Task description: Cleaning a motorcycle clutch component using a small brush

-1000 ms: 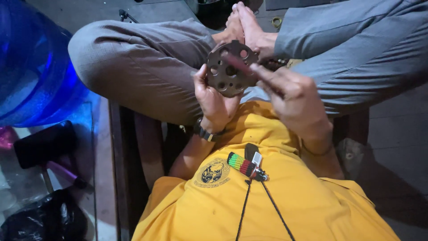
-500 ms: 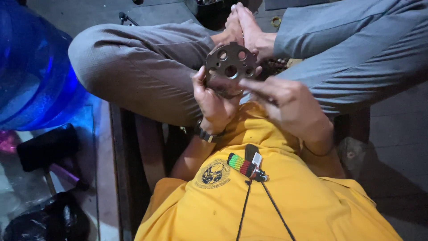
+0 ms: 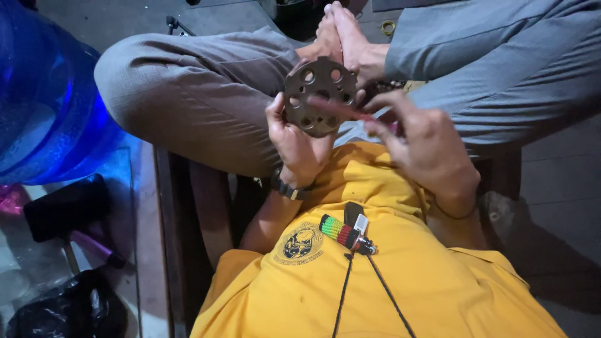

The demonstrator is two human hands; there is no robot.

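I sit cross-legged on a wooden bench point(image 3: 172, 206) and my left hand point(image 3: 294, 141) grips a round perforated metal disc point(image 3: 319, 95) by its lower edge, face turned up to me over my lap so its holes show; my right hand point(image 3: 426, 147) pinches a thin reddish rod-like tool point(image 3: 350, 112) laid across the disc's face; a blue water jug point(image 3: 44, 94) stands to my left
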